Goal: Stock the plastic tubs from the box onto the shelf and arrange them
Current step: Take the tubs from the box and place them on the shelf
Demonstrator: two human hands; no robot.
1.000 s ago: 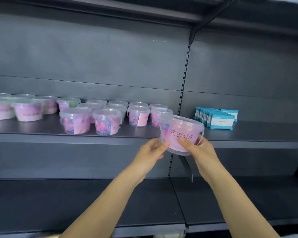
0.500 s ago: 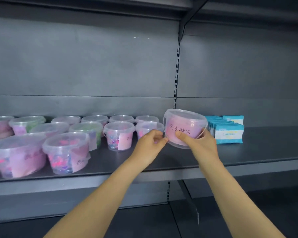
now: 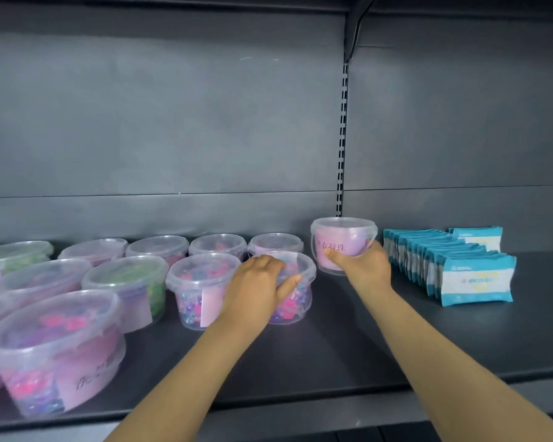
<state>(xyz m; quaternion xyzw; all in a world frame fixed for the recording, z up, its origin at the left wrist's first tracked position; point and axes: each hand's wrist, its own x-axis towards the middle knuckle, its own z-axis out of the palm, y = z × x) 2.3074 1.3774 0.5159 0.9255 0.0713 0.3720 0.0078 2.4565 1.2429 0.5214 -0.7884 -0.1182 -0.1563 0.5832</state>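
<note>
A clear plastic tub with a pink label [image 3: 344, 239] stands on the dark shelf [image 3: 348, 330] near the back, right of the rows of tubs. My right hand [image 3: 361, 264] grips its front and side. My left hand [image 3: 259, 287] lies over the lid and front of another tub [image 3: 296, 293] filled with coloured beads, fingers curled round its rim. Several more lidded tubs [image 3: 128, 282] stand in rows to the left.
A row of blue and white packets [image 3: 447, 263] stands upright on the shelf, just right of the held tub. A slotted upright [image 3: 342, 138] runs up the back wall. Bare shelf lies in front of my hands.
Both hands carried the pink-labelled tub up and back onto the shelf. My left hand has left it and now lies on the bead tub to its left. The camera moved closer.
</note>
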